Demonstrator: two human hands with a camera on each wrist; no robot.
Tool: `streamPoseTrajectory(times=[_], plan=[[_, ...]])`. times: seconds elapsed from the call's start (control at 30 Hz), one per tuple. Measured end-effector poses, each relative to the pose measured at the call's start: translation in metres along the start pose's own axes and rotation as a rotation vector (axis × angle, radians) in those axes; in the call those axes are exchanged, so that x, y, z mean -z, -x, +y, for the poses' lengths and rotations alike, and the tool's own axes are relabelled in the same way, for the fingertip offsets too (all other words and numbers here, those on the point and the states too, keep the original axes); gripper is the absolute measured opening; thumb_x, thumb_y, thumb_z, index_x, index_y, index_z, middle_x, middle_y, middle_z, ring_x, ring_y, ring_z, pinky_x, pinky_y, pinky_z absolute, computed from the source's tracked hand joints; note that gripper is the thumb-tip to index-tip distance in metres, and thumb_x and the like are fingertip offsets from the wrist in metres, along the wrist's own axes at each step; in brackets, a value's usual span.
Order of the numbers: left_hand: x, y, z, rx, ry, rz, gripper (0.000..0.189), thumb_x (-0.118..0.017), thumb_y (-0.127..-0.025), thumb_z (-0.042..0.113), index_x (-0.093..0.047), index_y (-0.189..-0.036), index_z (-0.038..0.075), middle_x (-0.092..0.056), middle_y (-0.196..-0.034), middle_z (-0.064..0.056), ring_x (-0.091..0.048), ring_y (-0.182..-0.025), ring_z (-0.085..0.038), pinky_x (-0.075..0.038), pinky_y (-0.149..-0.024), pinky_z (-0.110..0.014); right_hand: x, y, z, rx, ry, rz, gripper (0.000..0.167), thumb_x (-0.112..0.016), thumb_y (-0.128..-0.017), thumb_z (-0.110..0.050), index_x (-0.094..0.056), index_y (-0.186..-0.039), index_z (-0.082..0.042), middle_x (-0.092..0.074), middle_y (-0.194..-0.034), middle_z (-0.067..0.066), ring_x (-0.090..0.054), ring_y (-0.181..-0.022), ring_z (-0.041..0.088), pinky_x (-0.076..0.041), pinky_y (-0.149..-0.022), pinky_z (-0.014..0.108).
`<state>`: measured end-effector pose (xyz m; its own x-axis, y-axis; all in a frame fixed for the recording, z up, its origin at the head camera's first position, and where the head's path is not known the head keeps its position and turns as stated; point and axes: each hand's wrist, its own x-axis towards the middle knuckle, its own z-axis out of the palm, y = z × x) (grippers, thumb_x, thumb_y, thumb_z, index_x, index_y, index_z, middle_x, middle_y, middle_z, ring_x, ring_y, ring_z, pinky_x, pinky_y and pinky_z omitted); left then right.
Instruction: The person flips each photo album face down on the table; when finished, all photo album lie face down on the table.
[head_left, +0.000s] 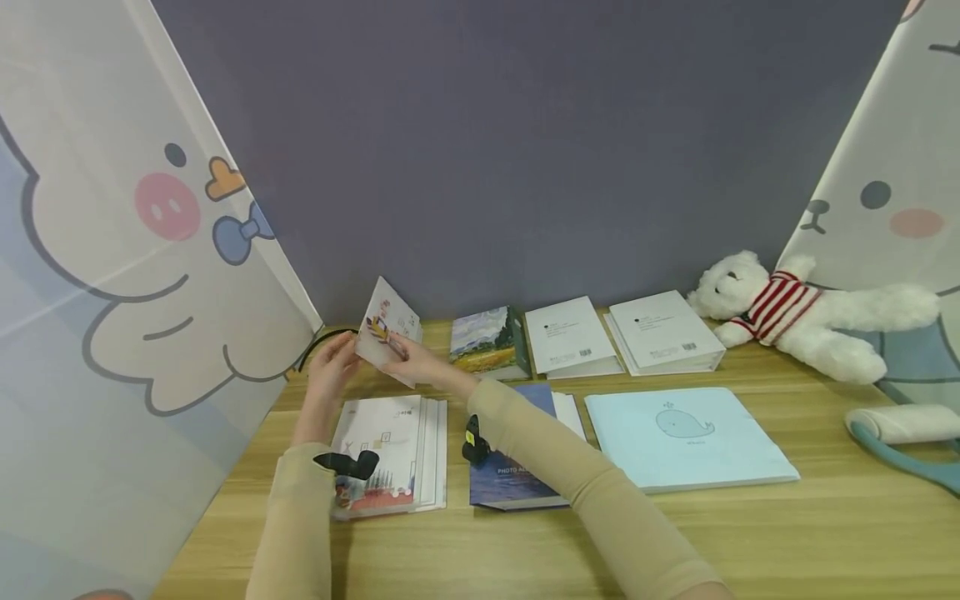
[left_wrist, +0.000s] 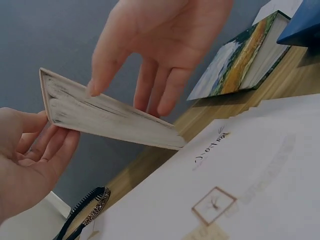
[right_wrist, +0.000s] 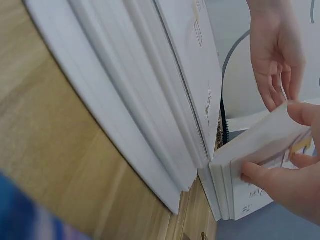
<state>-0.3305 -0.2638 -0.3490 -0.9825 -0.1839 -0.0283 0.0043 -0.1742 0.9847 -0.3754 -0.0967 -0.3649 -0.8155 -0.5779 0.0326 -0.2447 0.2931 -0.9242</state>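
A thin white hardcover book [head_left: 382, 325] with coloured drawings on its cover is held up, tilted, at the back left of the table. My left hand [head_left: 333, 367] grips its left end; in the left wrist view that hand's fingers [left_wrist: 57, 147] curl under the corner. My right hand [head_left: 412, 362] holds the cover side, and the right wrist view shows its fingers and thumb around the book [right_wrist: 260, 150]. Below my hands lies a stack of white books [head_left: 382, 450], the top one with a red and blue printed picture. A blue photo album [head_left: 517, 479] lies under my right forearm.
A landscape-painting book [head_left: 491, 342] and two white binders [head_left: 570, 333] line the back wall. A pale blue whale book [head_left: 682, 437] lies front right. Beyond are a white teddy bear [head_left: 787, 308] and a lint roller [head_left: 900, 425]. A black curved band [left_wrist: 90, 210] lies behind the stack.
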Motion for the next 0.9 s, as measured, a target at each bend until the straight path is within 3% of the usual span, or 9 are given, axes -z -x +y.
streamPoseTrajectory(times=[0.17,0.27,0.47,0.67,0.83,0.9], plan=[[-0.005,-0.007,-0.003,-0.052,0.035,-0.001,0.048,-0.047,-0.098,0.010,-0.034,-0.142,-0.002,-0.058,-0.099,0.011,-0.058,-0.086,-0.001,-0.048,-0.091,-0.016,-0.001,0.002,-0.003,0.014,0.040,0.017,0.079,-0.059,-0.092,-0.030,-0.008,-0.153,-0.023,-0.019,-0.156,0.007,-0.028,-0.140,0.026,-0.035,-0.110,0.039],[-0.005,-0.012,-0.007,-0.076,-0.007,-0.003,0.047,-0.048,-0.098,0.015,-0.037,-0.141,-0.002,-0.057,-0.101,0.011,-0.058,-0.088,0.000,-0.046,-0.096,-0.018,-0.001,0.004,-0.004,0.004,0.051,0.029,0.080,-0.058,-0.093,-0.032,-0.006,-0.152,-0.027,-0.019,-0.157,0.006,-0.031,-0.139,0.027,-0.035,-0.110,0.041],[-0.001,-0.013,-0.014,-0.062,-0.132,-0.069,0.054,-0.043,-0.100,0.030,-0.033,-0.144,0.000,-0.053,-0.109,0.009,-0.057,-0.095,0.002,-0.043,-0.102,-0.024,0.000,0.003,-0.003,0.027,0.015,0.088,0.064,-0.052,-0.096,-0.032,-0.021,-0.151,-0.017,-0.029,-0.152,0.010,-0.033,-0.138,0.026,-0.037,-0.109,0.040],[-0.005,-0.005,-0.011,-0.063,-0.134,-0.140,0.053,-0.037,-0.102,0.031,-0.029,-0.146,0.002,-0.049,-0.126,-0.003,-0.053,-0.114,-0.012,-0.043,-0.104,-0.033,0.002,0.003,-0.005,-0.015,-0.011,0.182,0.057,-0.048,-0.096,-0.043,-0.040,-0.139,-0.006,-0.044,-0.142,0.013,-0.044,-0.130,0.027,-0.043,-0.103,0.038],[-0.011,0.001,-0.008,-0.048,-0.132,-0.184,0.052,-0.032,-0.103,0.029,-0.024,-0.148,0.003,-0.032,-0.147,-0.018,-0.038,-0.132,-0.032,-0.035,-0.109,-0.047,0.005,0.006,-0.011,-0.047,-0.006,0.237,0.059,-0.043,-0.095,-0.052,-0.049,-0.131,-0.006,-0.053,-0.131,0.011,-0.053,-0.119,0.025,-0.049,-0.094,0.037],[-0.012,0.003,-0.007,-0.048,-0.132,-0.207,0.052,-0.032,-0.104,0.028,-0.022,-0.148,0.004,-0.026,-0.151,-0.019,-0.034,-0.135,-0.036,-0.033,-0.109,-0.050,0.006,0.006,-0.012,-0.045,-0.024,0.238,0.060,-0.040,-0.096,-0.053,-0.054,-0.121,0.000,-0.060,-0.110,0.012,-0.058,-0.099,0.022,-0.050,-0.082,0.033]])
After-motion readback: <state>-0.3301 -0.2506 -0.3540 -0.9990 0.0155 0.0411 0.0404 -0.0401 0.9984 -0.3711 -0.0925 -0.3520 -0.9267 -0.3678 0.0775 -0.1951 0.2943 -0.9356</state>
